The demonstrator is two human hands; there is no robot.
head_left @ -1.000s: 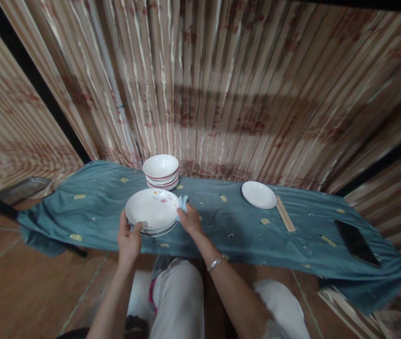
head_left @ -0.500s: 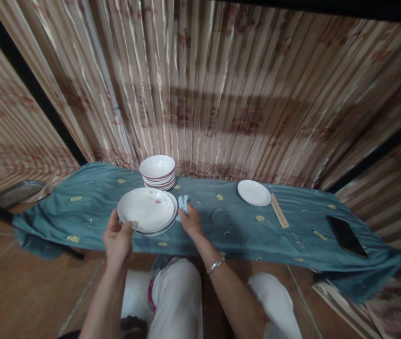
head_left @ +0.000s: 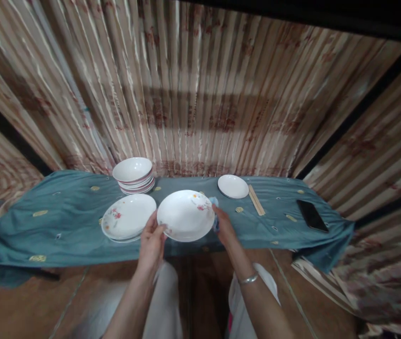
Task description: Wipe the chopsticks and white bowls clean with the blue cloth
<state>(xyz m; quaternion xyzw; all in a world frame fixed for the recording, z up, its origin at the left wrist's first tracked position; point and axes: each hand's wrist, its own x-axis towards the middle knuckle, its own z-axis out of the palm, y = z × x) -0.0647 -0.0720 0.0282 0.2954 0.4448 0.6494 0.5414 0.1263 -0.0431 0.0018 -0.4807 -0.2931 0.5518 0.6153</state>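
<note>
A white plate with small printed flowers is raised above the cloth-covered table, near its front edge. My left hand grips the plate's left rim, thumb on top and fingers beneath. At the opposite rim, my right hand is closed on a light blue cloth, pressed to the plate's edge; the plate partly hides the cloth. Left of the held plate lies a short stack of matching flowered plates. Behind that stack stand several nested white bowls with red bands.
Farther right are a smaller white plate, wooden chopsticks and a black phone. A green patterned tablecloth covers the narrow table. Pleated curtains hang close behind, and dark frame bars slant down at both sides.
My left hand has lifted the top plate off the stack and brought it right. My right hand has brought the blue cloth against its right rim. The view has turned slightly rightward.
</note>
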